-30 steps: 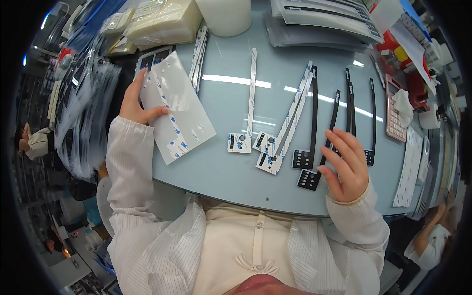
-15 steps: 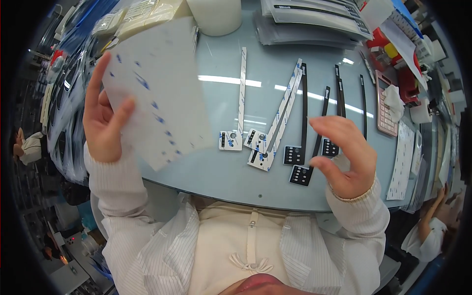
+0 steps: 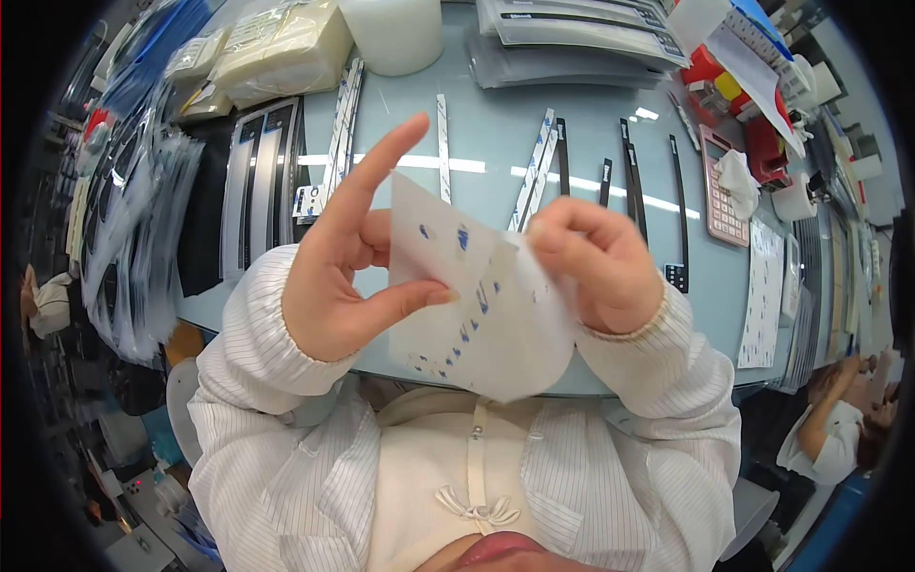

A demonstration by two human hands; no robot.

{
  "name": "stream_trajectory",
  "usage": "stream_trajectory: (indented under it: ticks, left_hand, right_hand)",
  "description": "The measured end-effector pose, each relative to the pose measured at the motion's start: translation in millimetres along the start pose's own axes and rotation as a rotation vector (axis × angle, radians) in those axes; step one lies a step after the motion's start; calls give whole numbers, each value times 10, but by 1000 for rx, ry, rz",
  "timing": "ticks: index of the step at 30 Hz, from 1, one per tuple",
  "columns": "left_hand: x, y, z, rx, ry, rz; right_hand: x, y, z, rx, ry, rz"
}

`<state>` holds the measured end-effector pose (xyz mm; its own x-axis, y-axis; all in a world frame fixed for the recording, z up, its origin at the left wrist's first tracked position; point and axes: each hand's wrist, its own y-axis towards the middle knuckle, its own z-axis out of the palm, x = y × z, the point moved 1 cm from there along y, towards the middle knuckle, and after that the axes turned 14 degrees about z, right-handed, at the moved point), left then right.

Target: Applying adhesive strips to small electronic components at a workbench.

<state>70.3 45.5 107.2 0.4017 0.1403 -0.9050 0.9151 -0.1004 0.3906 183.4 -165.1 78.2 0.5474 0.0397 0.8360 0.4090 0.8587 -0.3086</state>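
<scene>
A thin white sheet (image 3: 443,338) with blue printed marks is between my hands above the near edge of the table, bent and slightly blurred. My left hand (image 3: 338,267) has its thumb on the front of the sheet and its index finger stretched upward; the other fingers are partly hidden behind. At the sheet's upper right, my right hand (image 3: 605,267) pinches the edge with curled fingers. Beyond the hands lie white-and-blue backed strips (image 3: 538,172) and black strips (image 3: 562,157). One black strip ends in a small panel (image 3: 676,277). The other wide ends are mostly hidden by my hands and the sheet.
At left are plastic-sleeved sheets (image 3: 143,248), dark-and-silver panels (image 3: 257,191) and wrapped cream packs (image 3: 286,57). A white tub (image 3: 393,38) and a stack of clear sheets (image 3: 572,62) stand at the back. At right lie a pink calculator (image 3: 721,205) and a marked white sheet (image 3: 760,305).
The sheet has moved rightward and down, in front of my body. My right hand, apart from it and open before, now pinches its edge. The view has shifted, showing more strips at left.
</scene>
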Motion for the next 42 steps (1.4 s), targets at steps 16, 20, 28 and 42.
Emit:
stream_trajectory:
  ticks: [16,20,28,42]
  left_hand:
    - [-154,192,-236,178,700,361]
    - [-103,161,-199,142,736,366]
    - [-142,99,-216,72,875,512]
    - [-762,-710,-296,-356,1692,1267]
  right_hand:
    - [-147,185,121,-151,121,156]
    - [-143,164,183,-160,132,113]
    - [-150,297,173,-209,113,134]
    - [-57,1299,-367,-715,-429,134]
